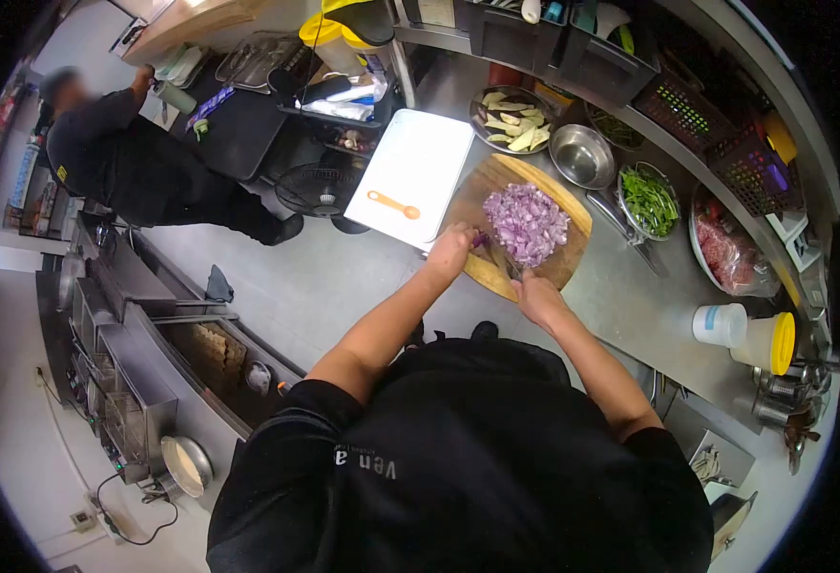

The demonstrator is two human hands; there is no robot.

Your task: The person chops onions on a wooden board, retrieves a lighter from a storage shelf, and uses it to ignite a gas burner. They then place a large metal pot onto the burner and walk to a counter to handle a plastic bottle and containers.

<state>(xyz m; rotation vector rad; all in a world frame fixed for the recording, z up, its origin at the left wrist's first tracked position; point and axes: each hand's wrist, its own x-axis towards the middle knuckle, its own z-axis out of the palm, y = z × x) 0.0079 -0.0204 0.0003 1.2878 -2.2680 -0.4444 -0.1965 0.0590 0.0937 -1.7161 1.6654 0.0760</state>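
Across the wooden cutting board (570, 196) lies a heap of chopped red onion (527, 223). My left hand (451, 250) is at the board's left edge, fingers closed on a small dark purple piece of red onion (479, 239). At the near edge, my right hand (540, 298) grips a knife (513, 270), its blade pointing toward the left hand; the handle is mostly hidden by my fingers. To the left of the board, a white rectangular lid or board (418, 158) carries an orange measuring spoon (393, 204).
Behind the board stand a bowl of cut eggplant (511, 119) and a steel bowl (582, 157). To the right are another knife (630, 234), a bowl of chopped greens (648, 201), bagged meat (730, 250) and a white tub (720, 326). A co-worker (143, 158) stands at far left.
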